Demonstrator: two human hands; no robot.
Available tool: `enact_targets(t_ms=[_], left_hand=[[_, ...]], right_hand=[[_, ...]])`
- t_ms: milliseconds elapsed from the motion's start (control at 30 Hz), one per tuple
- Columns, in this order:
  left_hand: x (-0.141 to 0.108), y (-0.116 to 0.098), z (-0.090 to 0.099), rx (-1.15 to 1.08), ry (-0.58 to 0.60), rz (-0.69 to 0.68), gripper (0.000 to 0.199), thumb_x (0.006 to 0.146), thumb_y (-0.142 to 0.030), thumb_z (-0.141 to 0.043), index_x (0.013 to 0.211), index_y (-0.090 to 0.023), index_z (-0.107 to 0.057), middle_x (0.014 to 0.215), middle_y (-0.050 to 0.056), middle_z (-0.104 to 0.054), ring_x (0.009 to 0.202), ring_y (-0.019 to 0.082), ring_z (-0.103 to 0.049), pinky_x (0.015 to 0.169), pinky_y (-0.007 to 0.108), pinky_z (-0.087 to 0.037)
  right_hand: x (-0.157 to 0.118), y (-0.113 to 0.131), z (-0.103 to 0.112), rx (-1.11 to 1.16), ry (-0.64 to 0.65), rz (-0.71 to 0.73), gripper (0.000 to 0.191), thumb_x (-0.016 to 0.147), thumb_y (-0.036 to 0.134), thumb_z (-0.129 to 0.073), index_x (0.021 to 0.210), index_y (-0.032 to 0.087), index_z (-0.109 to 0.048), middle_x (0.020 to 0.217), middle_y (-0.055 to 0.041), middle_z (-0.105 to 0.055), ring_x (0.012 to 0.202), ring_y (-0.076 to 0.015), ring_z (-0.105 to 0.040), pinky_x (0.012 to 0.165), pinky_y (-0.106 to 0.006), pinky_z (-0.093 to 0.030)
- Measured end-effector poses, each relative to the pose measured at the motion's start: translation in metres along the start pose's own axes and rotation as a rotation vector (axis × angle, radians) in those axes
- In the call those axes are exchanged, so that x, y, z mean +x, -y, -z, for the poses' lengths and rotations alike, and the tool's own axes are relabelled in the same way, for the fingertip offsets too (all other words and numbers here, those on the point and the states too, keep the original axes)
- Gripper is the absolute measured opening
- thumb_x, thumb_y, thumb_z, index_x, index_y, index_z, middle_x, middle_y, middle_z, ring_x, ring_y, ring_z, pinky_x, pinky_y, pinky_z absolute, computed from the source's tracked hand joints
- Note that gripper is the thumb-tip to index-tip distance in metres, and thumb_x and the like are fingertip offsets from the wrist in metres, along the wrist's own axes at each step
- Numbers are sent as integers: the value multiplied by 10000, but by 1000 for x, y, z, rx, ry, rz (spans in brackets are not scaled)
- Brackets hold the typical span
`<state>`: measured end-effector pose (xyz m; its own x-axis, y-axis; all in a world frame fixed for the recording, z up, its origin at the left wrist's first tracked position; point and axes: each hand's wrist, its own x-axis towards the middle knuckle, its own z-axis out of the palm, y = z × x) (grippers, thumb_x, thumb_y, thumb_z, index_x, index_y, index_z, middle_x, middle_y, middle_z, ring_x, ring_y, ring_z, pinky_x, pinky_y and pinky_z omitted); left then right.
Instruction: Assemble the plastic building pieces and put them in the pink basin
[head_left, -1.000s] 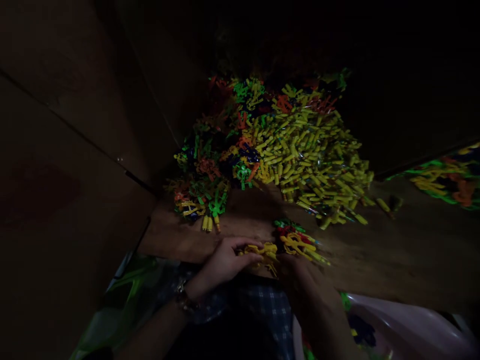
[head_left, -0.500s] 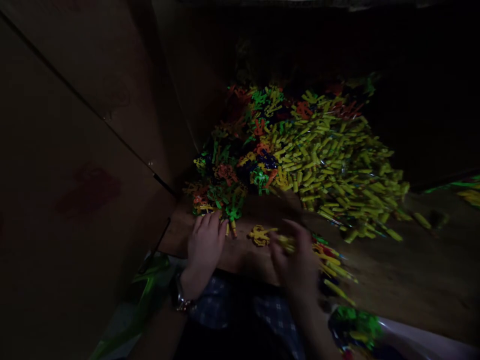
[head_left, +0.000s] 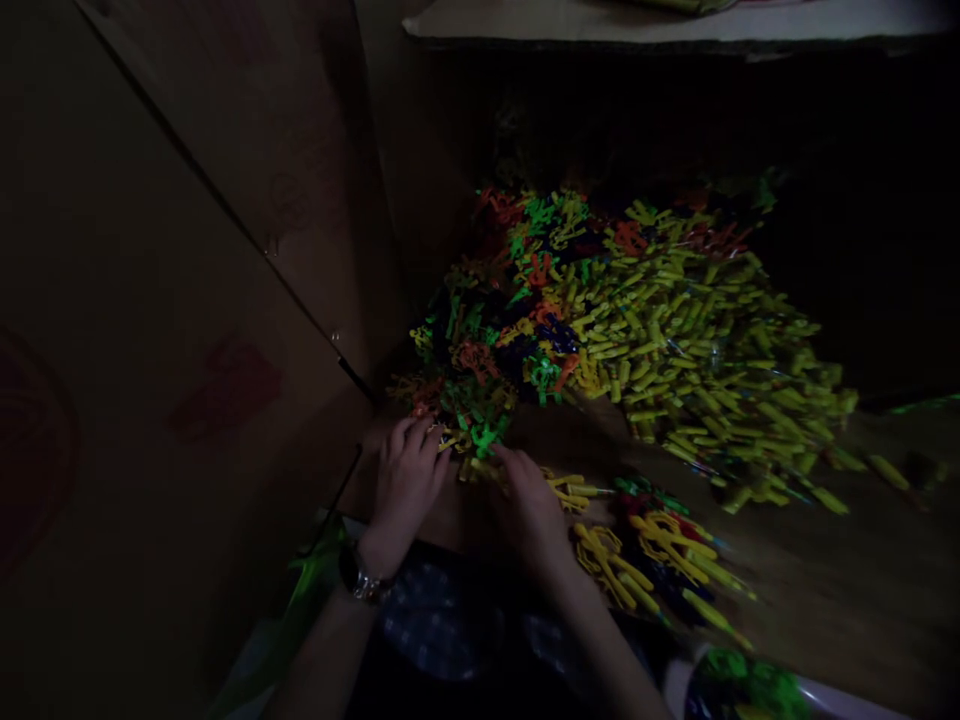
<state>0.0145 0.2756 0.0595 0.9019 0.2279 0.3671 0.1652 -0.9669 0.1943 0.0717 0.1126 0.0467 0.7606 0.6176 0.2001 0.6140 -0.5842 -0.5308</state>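
My left hand, with a metal-banded watch on the wrist, rests its slightly spread fingers on the near left edge of a heap of coloured plastic figures. Beside it my right hand reaches in, its index finger by a bright green figure and a short yellow piece. The other right fingers are dark and partly hidden, so any hold cannot be made out. Just right of that hand lie a yellow figure and slim yellow stick, with more yellow figures nearer me.
A large heap of short yellow tubes covers the wooden surface at right. Yellow, green and red pieces form a small pile nearer me. Cardboard stands at left; a pale ledge crosses the top. A bag of figures is lower right.
My right hand has moved left towards the left hand, leaving a yellow piece beside the yellow figure. My left hand stays at the heap. The view has shifted somewhat.
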Motion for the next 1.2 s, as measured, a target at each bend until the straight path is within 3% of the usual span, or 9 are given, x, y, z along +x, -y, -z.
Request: enact_targets(t_ms=[167,300,533,667,767,867,1000,1100,1200], left_hand=[[-5,2,3,70,46,-24,251,867,-287,-512,1042,-124,-586,1036,121,-633,930,264,-537,786,394,-420],[-14,22,-7,-74,-65,67,291,922,-256,-370,1046,-108,-587,977,136,-652,878,248,-577,780,377,-432],[-14,29,-12,-986,-221,780,337,807,-425,-551,1004,-157,-597,872,68,-656,759,175,-610,706,286,-464],[-7,18,-5,-1452,-206,938,434,627,-359,-749,967,-143,-586,802,21,-650,718,131,-603,691,238,-457],[-7,8,2,-1555,-200,905,549,570,-230,-787,1067,-169,-563,913,21,-667,848,133,-613,798,237,-444],[-8,0,9,-1615,-75,893,684,562,-177,-778,1187,-196,-502,949,26,-676,895,139,-616,825,241,-443],[-8,-9,13,-1699,77,924,627,602,-236,-773,1170,-197,-511,977,43,-676,818,142,-641,751,251,-481],[-7,-14,12,-1776,21,1010,516,626,-397,-753,1046,-154,-578,924,66,-684,777,182,-657,729,312,-509],[-9,-19,11,-1704,-89,1113,447,588,-443,-769,867,-124,-627,830,67,-690,804,198,-655,770,316,-506]], right_hand=[[19,5,-1,-256,242,213,390,834,66,-445,1180,223,-535,1153,-122,-547,970,-246,-540,659,-295,-499],[32,3,-1,-394,299,292,317,866,120,-454,1144,249,-532,1334,-109,-428,1030,-253,-496,654,-292,-494],[41,8,-3,-322,384,437,217,882,153,-451,1076,193,-540,1047,-71,-587,903,-217,-499,643,-281,-468],[36,10,-6,-303,346,353,256,849,199,-517,1103,176,-537,1001,-83,-587,938,-221,-497,683,-282,-461],[26,7,-7,-271,287,184,307,819,258,-571,1108,160,-537,1010,-99,-579,964,-235,-502,723,-296,-459],[19,6,-7,-218,247,7,212,800,286,-595,969,159,-578,980,-102,-586,943,-248,-519,736,-320,-454],[14,5,-6,-138,225,-3,169,749,140,-597,916,157,-581,954,-107,-607,920,-256,-537,731,-335,-456],[7,2,-2,-58,178,-5,235,744,89,-555,966,166,-574,947,-83,-637,906,-227,-564,747,-313,-461],[-4,4,11,270,30,-128,166,792,187,-538,952,182,-582,877,-48,-659,806,-190,-604,702,-281,-469]])
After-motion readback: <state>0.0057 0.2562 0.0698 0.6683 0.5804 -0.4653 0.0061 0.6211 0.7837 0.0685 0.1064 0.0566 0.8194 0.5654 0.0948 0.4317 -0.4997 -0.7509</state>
